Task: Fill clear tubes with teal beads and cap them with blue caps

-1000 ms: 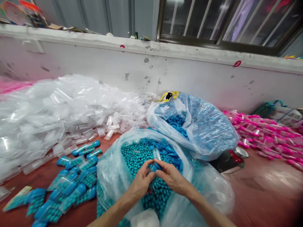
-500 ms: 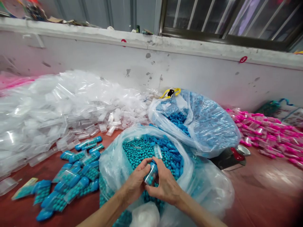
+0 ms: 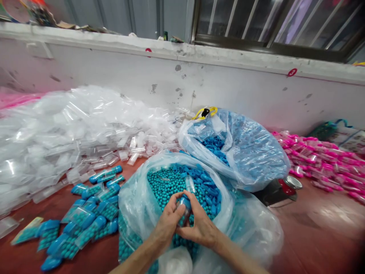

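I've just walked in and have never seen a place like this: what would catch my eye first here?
Probably the open clear bag of teal beads at the centre, where the left hand and right hand together grip a small clear tube with a blue cap. Behind on the left lies a big heap of empty clear tubes; far right, a bright pink pile of filled tubes.

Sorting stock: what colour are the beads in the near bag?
Teal beads, clearest in the head view.
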Demonstrator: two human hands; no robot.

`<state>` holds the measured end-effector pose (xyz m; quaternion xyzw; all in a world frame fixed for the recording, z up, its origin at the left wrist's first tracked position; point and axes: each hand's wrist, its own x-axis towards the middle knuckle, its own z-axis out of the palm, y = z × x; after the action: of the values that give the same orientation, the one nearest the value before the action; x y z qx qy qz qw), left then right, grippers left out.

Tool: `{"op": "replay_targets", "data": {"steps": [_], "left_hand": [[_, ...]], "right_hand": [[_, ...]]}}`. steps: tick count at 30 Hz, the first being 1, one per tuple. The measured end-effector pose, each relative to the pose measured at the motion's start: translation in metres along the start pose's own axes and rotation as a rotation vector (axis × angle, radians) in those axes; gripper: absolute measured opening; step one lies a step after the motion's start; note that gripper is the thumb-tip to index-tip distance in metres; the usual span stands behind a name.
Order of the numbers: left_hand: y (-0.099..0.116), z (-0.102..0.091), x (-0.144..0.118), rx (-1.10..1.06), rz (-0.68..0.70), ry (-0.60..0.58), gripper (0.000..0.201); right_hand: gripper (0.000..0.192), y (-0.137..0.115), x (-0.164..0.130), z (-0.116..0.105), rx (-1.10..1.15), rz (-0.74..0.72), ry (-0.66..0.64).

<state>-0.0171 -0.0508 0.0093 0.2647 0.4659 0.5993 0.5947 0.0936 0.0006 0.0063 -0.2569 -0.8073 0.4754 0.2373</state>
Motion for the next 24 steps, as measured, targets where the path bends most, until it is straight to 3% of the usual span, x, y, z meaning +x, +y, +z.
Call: {"op": "replay_targets", "data": {"steps": [2, 5, 10, 13, 16, 19, 24], "left_hand": [[0.003, -0.001, -0.004, 0.057, 0.045, -0.039, 0.05], [0.006, 0.0, -0.009, 0.201, 0.075, -0.013, 0.044], [0.003, 0.002, -0.011, 0.365, 0.167, 0.024, 0.044], [0.0, 0.004, -0.01, 0.329, 0.171, 0.027, 0.033], [-0.001, 0.008, -0.01, 0.259, 0.089, 0.071, 0.022], [-0.002, 0.013, -0.008, 0.213, 0.053, 0.139, 0.021], [-0.008, 0.013, 0.0, 0.222, 0.023, 0.208, 0.02]], "right_hand": [[0.083, -0.001, -0.002, -0.002, -0.006, 0.013, 0.004], [0.089, -0.001, -0.007, -0.003, -0.094, 0.025, 0.012], [0.079, -0.004, -0.014, 0.0, -0.193, 0.02, 0.019], [0.075, -0.005, -0.015, 0.006, -0.247, 0.024, 0.027], [0.075, -0.005, -0.016, 0.012, -0.335, 0.035, 0.098], [0.075, -0.003, -0.016, 0.014, -0.379, 0.021, 0.144], [0.079, 0.002, -0.01, 0.014, -0.372, 0.041, 0.103]]}}
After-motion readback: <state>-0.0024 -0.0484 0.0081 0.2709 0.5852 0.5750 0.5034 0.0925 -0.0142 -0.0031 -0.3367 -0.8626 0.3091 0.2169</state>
